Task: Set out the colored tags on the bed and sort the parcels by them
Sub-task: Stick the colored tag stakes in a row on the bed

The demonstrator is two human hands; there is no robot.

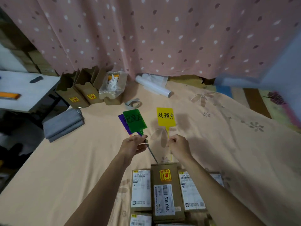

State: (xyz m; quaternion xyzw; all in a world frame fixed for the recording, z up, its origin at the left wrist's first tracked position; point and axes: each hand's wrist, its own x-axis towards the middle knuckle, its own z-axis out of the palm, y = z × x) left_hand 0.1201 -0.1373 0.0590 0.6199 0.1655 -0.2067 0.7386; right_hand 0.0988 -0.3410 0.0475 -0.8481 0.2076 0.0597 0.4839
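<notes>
My left hand (132,145) pinches the stems of a green tag (135,120) and a purple tag (122,122) behind it, both raised over the peach bed sheet (65,168). My right hand (179,145) pinches the thin stem of a yellow tag (165,116) with black handwriting, held upright beside the green one. Several brown cardboard parcels (165,191) with white shipping labels lie in a cluster on the bed just below my forearms.
Open cardboard boxes (78,92) and a plastic bag (112,86) stand at the bed's far left. A tape roll (134,103), a white plastic roll (154,87) and folded grey mailers (63,124) lie nearby. A pink curtain (162,35) hangs behind.
</notes>
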